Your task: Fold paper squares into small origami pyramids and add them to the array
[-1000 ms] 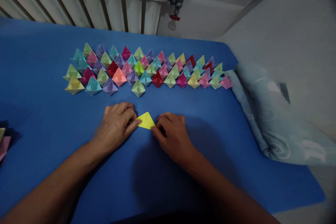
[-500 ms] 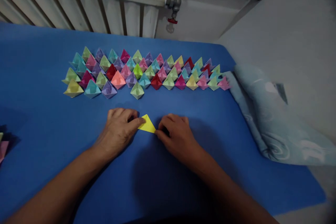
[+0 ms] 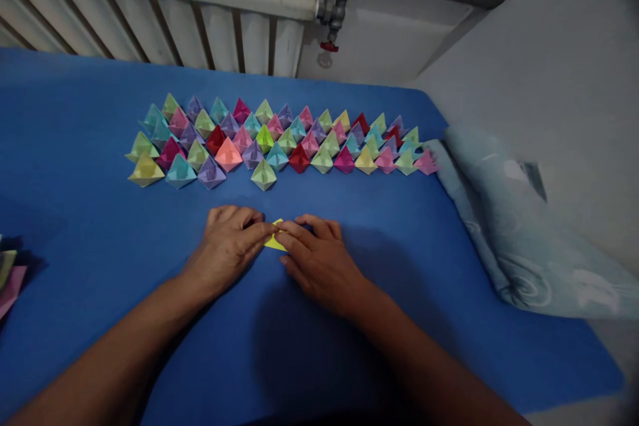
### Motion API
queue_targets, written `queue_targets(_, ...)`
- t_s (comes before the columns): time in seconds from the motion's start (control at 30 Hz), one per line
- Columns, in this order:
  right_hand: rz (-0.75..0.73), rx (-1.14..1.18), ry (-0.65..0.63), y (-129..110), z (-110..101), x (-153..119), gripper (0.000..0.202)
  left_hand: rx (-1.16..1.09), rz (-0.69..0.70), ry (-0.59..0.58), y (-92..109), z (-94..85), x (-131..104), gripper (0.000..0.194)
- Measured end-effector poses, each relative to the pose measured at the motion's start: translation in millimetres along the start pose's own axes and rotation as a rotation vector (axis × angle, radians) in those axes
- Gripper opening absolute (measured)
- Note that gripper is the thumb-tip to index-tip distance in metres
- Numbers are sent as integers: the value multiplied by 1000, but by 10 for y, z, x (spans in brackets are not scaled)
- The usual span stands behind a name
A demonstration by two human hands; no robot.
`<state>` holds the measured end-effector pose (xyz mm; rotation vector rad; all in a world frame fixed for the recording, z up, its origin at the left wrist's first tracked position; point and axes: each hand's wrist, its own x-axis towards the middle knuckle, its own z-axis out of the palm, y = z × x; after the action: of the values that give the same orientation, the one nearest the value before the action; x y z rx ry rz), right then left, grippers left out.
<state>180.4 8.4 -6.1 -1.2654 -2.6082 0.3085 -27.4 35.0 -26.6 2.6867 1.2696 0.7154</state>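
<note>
Yellow paper [image 3: 274, 245]: small folded piece at the clock's centre, on the blue surface [image 3: 214, 359], mostly covered by fingers.
Left hand [image 3: 219, 246]: at 9 o'clock, narrow, thumb over the paper's left part, other fingers curled; their grip underneath is hidden.
Right hand [image 3: 324, 263]: at 3 to 4 o'clock, fairly wide, fingertips over the paper and close to the left thumb, its own thumb apart below.
Light green boat [image 3: 263, 175]: nearest folded boat, near 12 o'clock, jutting toward the hands.
Boat rows [image 3: 299, 159]: packed from 10 to 2 o'clock, blocking the way to the radiator [image 3: 164, 33] at 11.
Red-handled valve [image 3: 329, 46]: between 12 and 1 o'clock.
Folded blanket [image 3: 499, 226]: 3 o'clock, bounding the rows' right end.
Coloured papers [image 3: 10, 287]: 8 to 9 o'clock, cut by the frame edge.
</note>
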Motion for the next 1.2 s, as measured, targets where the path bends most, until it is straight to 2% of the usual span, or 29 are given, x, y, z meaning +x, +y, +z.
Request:
queue_targets(0.17, 14, -64, -41, 4, -24, -19, 32, -22, -10, -3, -22, -3, -5, 22)
queue_targets(0.7, 53, -69, -117, -25, -97, 7, 33, 60, -90, -87, -304, -139, -99, 28)
queue_targets(0.8, 36, -80, -91, -26, -89, 3, 33, 105, -83, -29, -212, -160, -100, 27)
queue_targets(0.9, 14, -97, -41, -22, -57, -12, 35, 106, -1, 36, 1, -165, -118, 24)
queue_targets(1.03, 17, -114, -17, -30, -44, -27, 36, 101, 81, -7, 254, -131, -173, 26)
queue_targets(1.2, 18, -138, -41, -58, -88, -25, 35, 141, 94, -22, 305, -106, -224, 29)
